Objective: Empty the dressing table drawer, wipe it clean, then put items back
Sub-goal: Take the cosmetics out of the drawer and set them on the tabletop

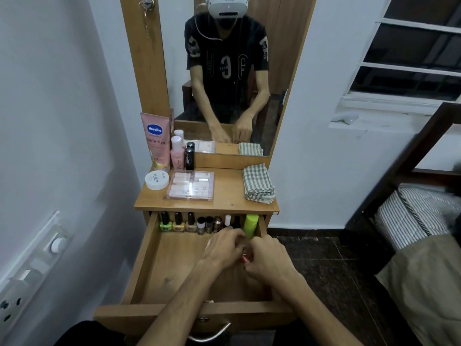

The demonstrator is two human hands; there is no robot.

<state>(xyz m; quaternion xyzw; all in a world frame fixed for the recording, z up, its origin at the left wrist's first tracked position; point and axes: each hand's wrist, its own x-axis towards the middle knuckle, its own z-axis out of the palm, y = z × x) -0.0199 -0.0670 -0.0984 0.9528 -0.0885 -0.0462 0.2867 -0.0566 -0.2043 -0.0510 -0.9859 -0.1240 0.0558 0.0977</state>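
Observation:
The wooden drawer (pixel 162 270) is pulled out wide. Several nail polish bottles (pixel 190 223) and a lime green bottle (pixel 250 224) stand in a row along its back. My left hand (pixel 222 248) and my right hand (pixel 268 258) meet over the drawer's right half, fingers curled around small items. A small red-pink item (pixel 244 258) shows between them; what else they hold is hidden. On the tabletop (pixel 224 191) lie a clear box of small tubes (pixel 190 186), a white jar (pixel 157 180), a pink Vaseline tube (pixel 156 141), a pink bottle (pixel 177 156), a black tube (pixel 189 158) and a folded striped cloth (pixel 258 183).
A mirror (pixel 229 71) above the table reflects me. A white wall with a switch panel (pixel 32 268) is close on the left. A bed (pixel 419 221) with a dark wooden frame stands on the right, under a window (pixel 409 58). The drawer's metal handle (pixel 212 334) is nearest me.

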